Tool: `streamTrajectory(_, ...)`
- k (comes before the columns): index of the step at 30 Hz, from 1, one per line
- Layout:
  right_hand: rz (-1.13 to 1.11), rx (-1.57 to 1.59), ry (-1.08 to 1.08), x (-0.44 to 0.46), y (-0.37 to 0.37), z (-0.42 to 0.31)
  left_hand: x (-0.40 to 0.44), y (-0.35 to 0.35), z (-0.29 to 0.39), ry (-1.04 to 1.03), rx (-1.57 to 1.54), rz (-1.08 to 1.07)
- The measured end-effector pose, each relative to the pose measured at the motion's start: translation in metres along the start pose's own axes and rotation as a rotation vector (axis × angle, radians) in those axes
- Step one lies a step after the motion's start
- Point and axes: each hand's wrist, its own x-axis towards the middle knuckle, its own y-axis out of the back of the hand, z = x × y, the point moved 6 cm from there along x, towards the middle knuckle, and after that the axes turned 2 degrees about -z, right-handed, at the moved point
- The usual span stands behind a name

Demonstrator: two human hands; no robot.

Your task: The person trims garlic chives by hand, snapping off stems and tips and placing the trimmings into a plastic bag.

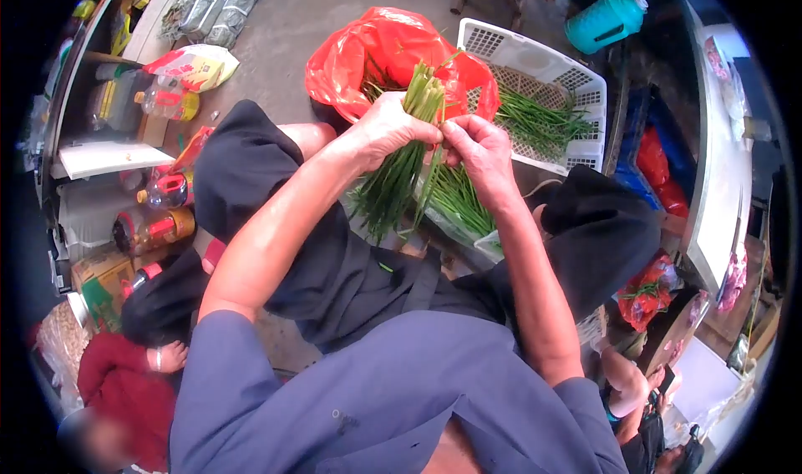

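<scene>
My left hand (391,130) is closed around a bunch of chives (391,188), cut ends up and green leaves hanging down over my lap. Beside it, my right hand (479,150) pinches with thumb and forefinger close to the left thumb tip; what lies between those fingers is too small to make out. A few thin leaves dangle below the meeting fingertips. Just beyond the hands stands an open red plastic bag (347,56) with some greens inside. More chives (468,197) lie in a clear wrapping beneath my right wrist.
A white plastic basket (528,50) holding loose chives (543,123) is at the front right. A teal jug (606,23) stands behind it. Bottles (154,228) and shelves line the left. A person in a red sleeve (121,374) is at lower left; other people's limbs show lower right.
</scene>
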Motion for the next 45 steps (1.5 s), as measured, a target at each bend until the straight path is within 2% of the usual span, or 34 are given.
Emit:
streamTrajectory(4,-0.041,-0.027,-0.013,0.001,0.004,0.003,0.000,0.001,-0.001,0.000,-0.005,0.001)
streamTrajectory(6,-0.115,-0.151,-0.035,0.001,0.007,0.007,-0.001,0.002,0.000,0.003,0.032,0.001)
streamTrajectory(8,-0.149,-0.184,-0.019,0.001,0.007,0.009,-0.001,-0.002,-0.003,0.039,0.051,-0.095)
streamTrajectory(13,-0.208,-0.241,0.009,0.009,0.006,0.005,-0.003,0.006,-0.006,0.043,0.062,-0.080)
streamTrajectory(15,-0.155,-0.290,0.085,0.020,0.014,0.006,-0.004,0.009,-0.005,0.047,0.051,-0.074)
streamTrajectory(18,-0.071,-0.289,0.057,0.034,0.024,0.001,-0.002,0.020,-0.012,0.047,0.096,-0.043)
streamTrajectory(22,0.155,-0.080,0.051,0.062,0.035,0.004,-0.006,0.028,-0.005,-0.009,0.078,-0.025)
streamTrajectory(28,0.255,0.098,0.142,0.102,0.018,-0.016,-0.016,0.027,0.017,-0.077,0.000,0.015)
streamTrajectory(32,0.209,0.090,0.111,0.094,0.013,-0.018,-0.012,0.034,0.016,-0.127,-0.078,0.050)
streamTrajectory(34,0.037,0.161,-0.033,0.078,0.004,-0.009,-0.012,0.035,0.017,-0.134,-0.103,0.058)
streamTrajectory(35,0.029,0.227,-0.061,0.068,0.000,-0.006,-0.011,0.035,0.017,-0.138,-0.128,0.066)
streamTrajectory(39,-0.095,0.133,-0.112,0.040,-0.017,-0.010,-0.005,0.032,0.011,-0.157,-0.160,0.076)
streamTrajectory(40,-0.148,0.214,-0.089,0.038,-0.022,-0.009,-0.005,0.031,0.010,-0.149,-0.167,0.067)
streamTrajectory(45,-0.088,0.206,-0.056,0.038,-0.017,-0.005,-0.002,0.028,0.008,-0.145,-0.161,0.061)
